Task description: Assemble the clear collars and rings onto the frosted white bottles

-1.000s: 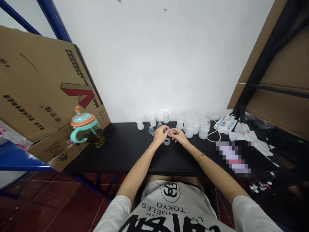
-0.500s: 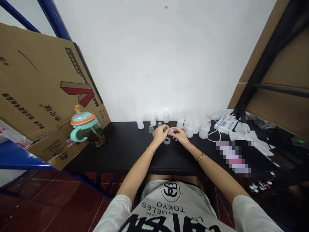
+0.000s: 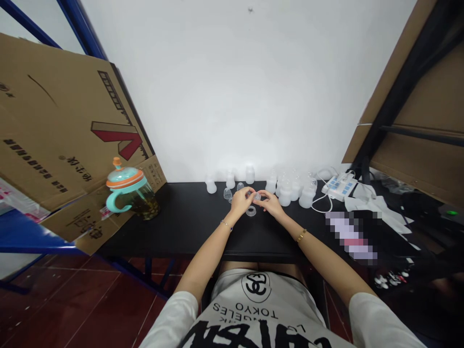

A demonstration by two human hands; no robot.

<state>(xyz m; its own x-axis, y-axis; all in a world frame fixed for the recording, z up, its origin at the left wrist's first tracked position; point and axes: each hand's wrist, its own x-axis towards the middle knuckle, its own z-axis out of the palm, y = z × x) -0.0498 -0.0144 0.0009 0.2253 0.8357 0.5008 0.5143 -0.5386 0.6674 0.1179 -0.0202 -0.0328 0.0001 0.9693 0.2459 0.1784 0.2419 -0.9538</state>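
Observation:
My left hand and my right hand meet over the black table, fingers closed from both sides on a small clear bottle nipple, partly hidden by the fingertips. A clear ring lies flat on the table just below them. To the left of my left hand stands a clear nipple, with another nipple behind the hand. Several frosted white baby bottles with nipples on top are grouped beyond my right hand. Separate bottles stand along the wall at the left.
A pitcher with a turquoise handle and lid stands at the table's left, beside a large cardboard box. At right are a white power strip with cables, crumpled white paper and a blurred, pixelated item.
The small clear piece has turned slightly between my fingers. Both hands stay almost in the same place, and the ring and bottles have not moved.

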